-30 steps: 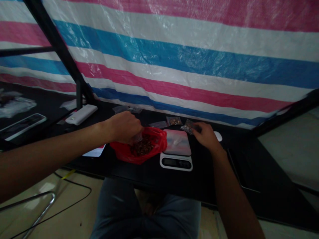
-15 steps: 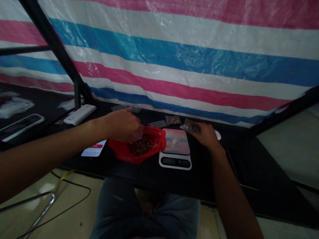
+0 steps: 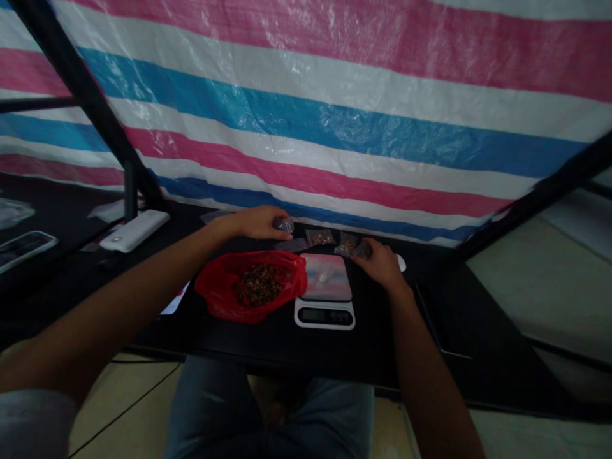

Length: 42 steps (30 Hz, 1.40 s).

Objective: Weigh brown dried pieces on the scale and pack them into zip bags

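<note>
My left hand (image 3: 261,223) is behind the red plastic bag, its fingers closed on a small clear plastic bag (image 3: 283,224). What that small bag contains is too dark to make out. My right hand (image 3: 382,262) is closed round a small filled bag (image 3: 364,249) just beyond the scale's right corner. Next to its fingertips lies another small bag of brown bits (image 3: 347,243), and a similar packet (image 3: 320,238) is further left. The open red plastic bag (image 3: 227,312) holds many small brown pieces (image 3: 261,285). Against its right side stands a white kitchen scale (image 3: 325,317) with a small pale object on its plate.
A flat clear bag (image 3: 291,245) lies behind the red bag. To the left are a white power-bank-like block (image 3: 135,231) and a phone (image 3: 29,245). A dark flat device (image 3: 442,319) lies right of my right forearm. Striped sheeting (image 3: 306,127) hangs behind the table.
My left hand has moved from the mouth of the red bag up and back, behind it, with the small clear bag. My right hand stays near the small filled bags. The view has shifted slightly.
</note>
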{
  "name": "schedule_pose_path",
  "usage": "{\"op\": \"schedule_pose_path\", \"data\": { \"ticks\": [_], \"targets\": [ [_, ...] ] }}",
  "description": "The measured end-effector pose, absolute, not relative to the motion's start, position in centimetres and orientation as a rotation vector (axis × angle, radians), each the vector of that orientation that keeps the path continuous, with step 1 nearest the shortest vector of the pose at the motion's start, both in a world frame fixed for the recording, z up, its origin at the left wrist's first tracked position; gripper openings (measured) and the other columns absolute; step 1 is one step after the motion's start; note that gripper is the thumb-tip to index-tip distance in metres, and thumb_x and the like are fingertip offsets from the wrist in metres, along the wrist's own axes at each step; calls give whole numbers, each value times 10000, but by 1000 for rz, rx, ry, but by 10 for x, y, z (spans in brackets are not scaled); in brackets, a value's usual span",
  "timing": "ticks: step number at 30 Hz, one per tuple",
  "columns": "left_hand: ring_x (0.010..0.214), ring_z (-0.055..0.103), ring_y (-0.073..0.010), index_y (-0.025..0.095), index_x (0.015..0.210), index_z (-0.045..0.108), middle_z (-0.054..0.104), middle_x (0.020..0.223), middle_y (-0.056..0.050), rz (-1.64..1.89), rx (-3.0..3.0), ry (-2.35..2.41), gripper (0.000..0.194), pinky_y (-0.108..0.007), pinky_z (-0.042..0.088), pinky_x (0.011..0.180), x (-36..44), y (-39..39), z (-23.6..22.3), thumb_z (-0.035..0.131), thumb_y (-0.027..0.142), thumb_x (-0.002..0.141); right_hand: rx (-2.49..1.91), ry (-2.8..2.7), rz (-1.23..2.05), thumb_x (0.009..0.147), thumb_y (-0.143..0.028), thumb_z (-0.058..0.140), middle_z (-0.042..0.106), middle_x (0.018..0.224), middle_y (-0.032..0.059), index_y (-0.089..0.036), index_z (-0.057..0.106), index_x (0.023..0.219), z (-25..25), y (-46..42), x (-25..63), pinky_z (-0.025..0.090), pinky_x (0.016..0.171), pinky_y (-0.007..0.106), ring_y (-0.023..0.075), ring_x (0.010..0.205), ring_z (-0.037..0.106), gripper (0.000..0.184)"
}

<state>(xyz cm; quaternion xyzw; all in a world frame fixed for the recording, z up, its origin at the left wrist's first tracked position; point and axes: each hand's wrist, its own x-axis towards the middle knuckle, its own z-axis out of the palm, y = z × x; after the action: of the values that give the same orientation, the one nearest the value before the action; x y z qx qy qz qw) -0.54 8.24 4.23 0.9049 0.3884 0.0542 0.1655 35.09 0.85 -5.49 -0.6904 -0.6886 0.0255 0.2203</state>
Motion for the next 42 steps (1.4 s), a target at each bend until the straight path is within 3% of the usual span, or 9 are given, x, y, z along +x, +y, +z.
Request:
{"op": "schedule_pose_path", "data": {
  "ticks": [6, 9, 12, 20, 26, 30, 34, 37, 42],
  "targets": [
    [1289, 617, -343, 67, 1378, 624, 640, 1424, -236, 482, 2499, 1230, 737, -407, 479, 1063, 23, 87, 10, 691, 567, 841, -1581, -1718, 36, 753, -391, 831, 694, 1352, 191, -143, 630, 1378, -56, 15, 349, 494, 1082, 569, 384, 1244, 647, 703],
    [1056, 718, -258, 110, 1164, 731, 773, 1176, -154, 660, 2221, 1141, 465, -361, 532, 945, 45, 72, 17, 627, 487, 912, -1346, -1762, -67, 783, -390, 818, 708, 1310, 164, -168, 638, 1355, -46, 10, 335, 491, 1078, 569, 360, 1216, 648, 640],
    [846, 727, -203, 129, 1000, 763, 804, 967, -108, 717, 2009, 937, 405, -298, 539, 765, 69, 50, 29, 668, 508, 891, -1188, -1842, -152, 822, -369, 797, 713, 1284, 138, -214, 632, 1360, -33, -1, 317, 496, 1052, 566, 347, 1195, 643, 583],
    [632, 635, -110, 138, 812, 782, 742, 726, -6, 684, 1911, 832, 93, -212, 464, 602, 92, 24, 39, 690, 154, 818, -1044, -1951, -151, 864, -273, 731, 686, 1306, 113, -264, 578, 1442, -21, -20, 289, 502, 1028, 529, 328, 1202, 626, 598],
    [620, 661, -76, 134, 854, 781, 741, 728, -3, 607, 1428, 937, 57, -199, 543, 654, 71, 16, 55, 759, 128, 802, -1025, -1905, -122, 850, -402, 776, 613, 1391, 143, -262, 495, 1491, -19, -30, 274, 487, 1070, 559, 349, 1281, 577, 714],
    [624, 648, -67, 139, 841, 790, 743, 740, -5, 636, 1374, 900, 106, -181, 533, 631, 57, 0, 64, 846, 190, 767, -845, -1729, -41, 842, -338, 756, 642, 1149, 113, -254, 596, 1245, -11, -46, 260, 559, 862, 454, 285, 1037, 639, 442],
    [624, 643, -82, 149, 838, 801, 743, 728, -10, 637, 1445, 852, 146, -179, 510, 587, 48, -16, 65, 856, 269, 776, -739, -1662, 25, 857, -285, 730, 612, 830, 29, -249, 593, 915, -4, -58, 250, 507, 697, 365, 210, 772, 602, 153],
    [667, 673, -104, 151, 849, 802, 760, 756, -22, 595, 1483, 836, 171, -193, 521, 611, 45, -25, 63, 850, 301, 783, -752, -1792, 245, 920, -268, 650, 574, 661, -18, -238, 563, 770, -3, -62, 244, 444, 600, 312, 150, 596, 529, 176],
    [727, 704, -127, 175, 870, 809, 786, 819, -27, 538, 1554, 809, 169, -236, 558, 708, 41, -30, 60, 787, 340, 845, -783, -1822, 432, 925, -258, 641, 584, 663, -25, -223, 573, 741, -7, -62, 240, 432, 596, 275, 131, 598, 543, 199]
  ]
}}
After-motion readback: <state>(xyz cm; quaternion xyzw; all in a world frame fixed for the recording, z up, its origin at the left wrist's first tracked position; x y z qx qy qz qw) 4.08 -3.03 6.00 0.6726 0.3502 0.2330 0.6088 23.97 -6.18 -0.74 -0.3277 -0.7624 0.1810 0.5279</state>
